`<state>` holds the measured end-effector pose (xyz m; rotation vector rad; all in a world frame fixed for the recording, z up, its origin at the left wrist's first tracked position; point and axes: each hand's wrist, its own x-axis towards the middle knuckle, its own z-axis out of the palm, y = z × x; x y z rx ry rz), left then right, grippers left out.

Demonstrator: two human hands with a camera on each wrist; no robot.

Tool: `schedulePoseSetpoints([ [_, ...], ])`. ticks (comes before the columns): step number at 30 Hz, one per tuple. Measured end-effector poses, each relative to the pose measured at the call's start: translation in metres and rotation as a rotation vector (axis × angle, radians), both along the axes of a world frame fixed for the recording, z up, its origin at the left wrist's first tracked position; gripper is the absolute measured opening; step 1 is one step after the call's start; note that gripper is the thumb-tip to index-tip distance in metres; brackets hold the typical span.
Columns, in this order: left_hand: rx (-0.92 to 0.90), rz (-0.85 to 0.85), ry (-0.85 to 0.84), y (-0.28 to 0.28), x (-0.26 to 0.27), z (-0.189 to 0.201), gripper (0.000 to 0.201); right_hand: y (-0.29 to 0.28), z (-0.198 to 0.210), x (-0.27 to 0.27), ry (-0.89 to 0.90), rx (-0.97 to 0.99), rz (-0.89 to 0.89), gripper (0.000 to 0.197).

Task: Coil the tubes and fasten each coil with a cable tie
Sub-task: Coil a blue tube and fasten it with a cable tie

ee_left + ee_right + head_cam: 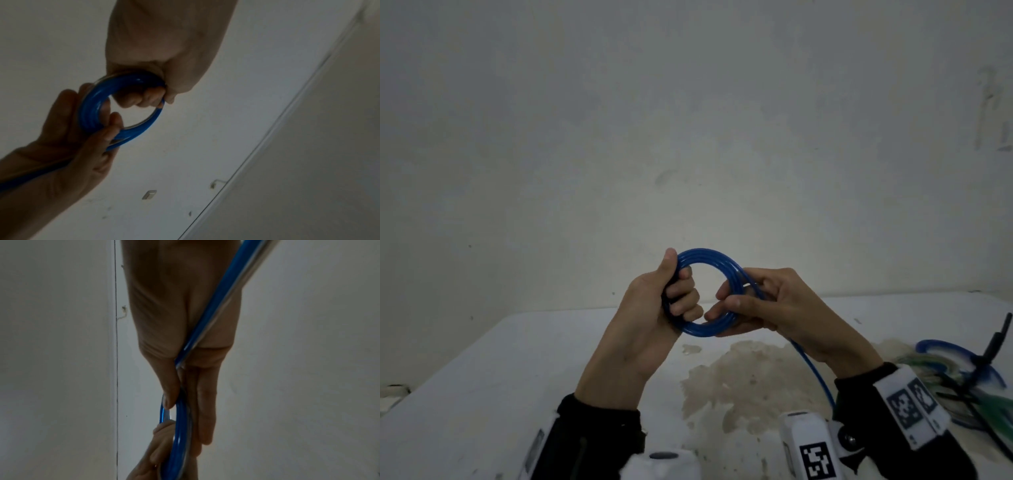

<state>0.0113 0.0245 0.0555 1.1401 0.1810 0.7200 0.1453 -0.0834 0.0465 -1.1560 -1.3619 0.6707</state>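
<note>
- Bare, scuffed pale wall fills most of my head view; below it a white table with a brownish stain near its middle.
- I see the blue tube wound into a small round coil of several turns, held up in the air above the table, in front of the wall, between both hands.
- Left hand: fingers curled through the ring and thumb up over the outside, gripping the coil's left side. Left wrist view confirms this: fist wrapped around the bundled turns.
- Right hand: on the coil's right side, thumb in front and fingers behind, pinching the turns between them. Right wrist view shows the thumb pressed on the tube with the fingers lying long behind it.
- A loose tail of the same tube runs from the right hand down past the right wrist toward the table's near edge.
- Far right of the table: a heap of further tubing, blue and greenish, with black cable ties sticking up from it. Blurred; I cannot count them.
- Both forearms wear dark sleeves; white wrist units carry printed square markers.
</note>
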Motion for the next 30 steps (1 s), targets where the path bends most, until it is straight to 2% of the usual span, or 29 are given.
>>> schedulePoseSetpoints([
  [4, 0.043, -0.213, 0.056, 0.010, -0.011, 0.000, 0.035, 0.000, -0.003, 0.006, -0.033, 0.018, -0.042, 0.016],
  [8, 0.318, -0.147, 0.196, 0.025, -0.018, -0.008, 0.029, 0.004, -0.006, 0.008, -0.192, -0.080, -0.059, 0.013],
  [10, 0.318, -0.150, 0.225, 0.028, -0.017, -0.009, 0.030, 0.007, -0.007, 0.008, -0.258, -0.113, -0.073, 0.011],
  [14, 0.342, -0.148, 0.225, 0.024, -0.015, -0.009, 0.031, 0.009, -0.008, 0.007, -0.274, -0.101, -0.067, 0.016],
  [16, 0.333, -0.139, 0.191, 0.024, -0.016, -0.009, 0.026, 0.008, -0.007, 0.004, -0.226, -0.070, -0.039, 0.025],
  [19, 0.190, -0.146, 0.069, 0.029, -0.016, -0.008, 0.023, 0.007, -0.005, 0.002, -0.159, 0.020, -0.025, 0.036],
  [27, 0.041, 0.091, -0.260, 0.006, 0.010, -0.011, 0.031, 0.024, -0.012, -0.007, -0.152, 0.328, -0.268, 0.026],
  [30, -0.052, 0.121, -0.383, -0.007, 0.022, -0.014, 0.031, 0.023, -0.010, -0.007, -0.096, 0.354, -0.289, 0.030],
])
